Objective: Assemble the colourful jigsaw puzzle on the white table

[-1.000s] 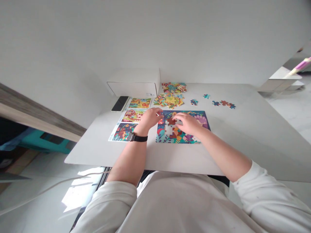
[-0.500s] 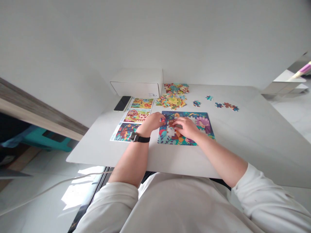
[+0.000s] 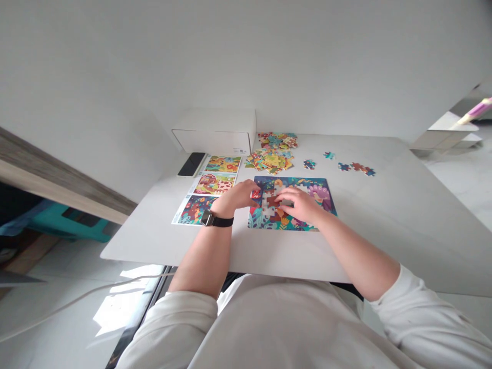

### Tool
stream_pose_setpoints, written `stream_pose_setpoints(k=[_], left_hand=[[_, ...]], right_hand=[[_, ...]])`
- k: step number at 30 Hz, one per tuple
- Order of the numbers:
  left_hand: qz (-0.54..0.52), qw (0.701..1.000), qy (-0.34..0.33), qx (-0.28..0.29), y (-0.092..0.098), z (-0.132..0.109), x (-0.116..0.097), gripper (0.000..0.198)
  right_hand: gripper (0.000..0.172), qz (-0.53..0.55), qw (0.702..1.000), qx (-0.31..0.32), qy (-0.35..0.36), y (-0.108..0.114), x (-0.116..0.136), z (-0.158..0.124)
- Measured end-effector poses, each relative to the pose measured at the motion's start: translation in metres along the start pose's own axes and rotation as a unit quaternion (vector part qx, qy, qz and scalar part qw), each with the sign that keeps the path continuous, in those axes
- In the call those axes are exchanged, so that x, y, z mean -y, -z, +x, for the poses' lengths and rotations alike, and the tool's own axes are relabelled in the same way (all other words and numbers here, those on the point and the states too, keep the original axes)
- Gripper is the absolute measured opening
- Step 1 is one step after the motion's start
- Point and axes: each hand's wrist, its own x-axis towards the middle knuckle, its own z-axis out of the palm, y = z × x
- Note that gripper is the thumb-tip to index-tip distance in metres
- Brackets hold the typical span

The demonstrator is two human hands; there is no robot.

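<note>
A colourful jigsaw puzzle (image 3: 295, 224) lies partly filled on the table, with pale gaps in its middle. My right hand (image 3: 302, 205) is over its centre, the fingertips and thumb at a brown puzzle piece (image 3: 273, 200) beside a gap. My left hand (image 3: 237, 198) reaches over the puzzle's left edge, fingers and thumb apart, with nothing visible between them. A black watch (image 3: 209, 219) is on the left wrist. The picture sheet (image 3: 180, 218) with three printed scenes lies left of the puzzle, partly covered by my left hand and wrist.
Behind the puzzle are heaps of loose pieces (image 3: 271, 161). Several more pieces (image 3: 357, 167) lie scattered at the back right. A white box (image 3: 213, 139) stands against the wall, with a phone (image 3: 192, 164) in front of it. The table's (image 3: 257, 256) front edge is close to my body.
My right hand has shifted the brown piece slightly down toward the gap. My left hand's fingers have spread at the puzzle's left edge. The view has shifted slightly.
</note>
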Motion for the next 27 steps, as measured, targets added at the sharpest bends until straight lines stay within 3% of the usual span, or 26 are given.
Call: stream_pose_setpoints(k=[12, 27], left_hand=[[-0.006, 1.0, -0.005, -0.002, 0.003, -0.004, -0.004, 0.056], [0.011, 0.999, 0.014, 0.029, 0.007, -0.006, -0.017, 0.06]], right_hand=[[0.022, -0.008, 0.999, 0.03, 0.019, -0.021, 0.003, 0.0], [0.025, -0.056, 0.997, 0.057, -0.004, -0.024, 0.004, -0.001]])
